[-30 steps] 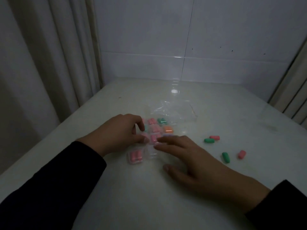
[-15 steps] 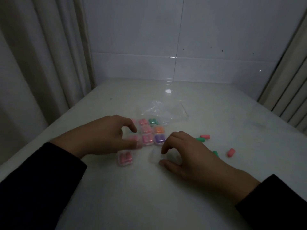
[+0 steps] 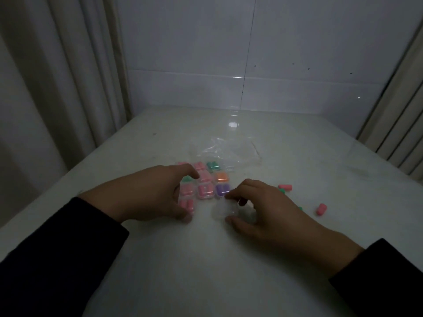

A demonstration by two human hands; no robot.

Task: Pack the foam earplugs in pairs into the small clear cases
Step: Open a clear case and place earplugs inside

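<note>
Your right hand (image 3: 270, 209) was curled over an empty clear case (image 3: 225, 210), fingertips on its far edge and thumb at its near side, pinching it against the table (image 3: 206, 259). Your left hand (image 3: 151, 195) lay beside the filled cases (image 3: 204, 181), index finger stretched across the block and thumb down by the pink case (image 3: 186, 205) nearest you; whether it truly gripped that case, I could not tell. The filled cases sat packed together in rows just beyond both hands, showing pink, green, orange and purple plugs. The purple case (image 3: 222, 189) touched your right fingertips. Loose earplugs (image 3: 285, 186) lay to the right: a pink one and a green one behind your knuckles, another pink one (image 3: 321, 209) farther out. A crumpled clear bag (image 3: 226, 152) lay behind the cases.
</note>
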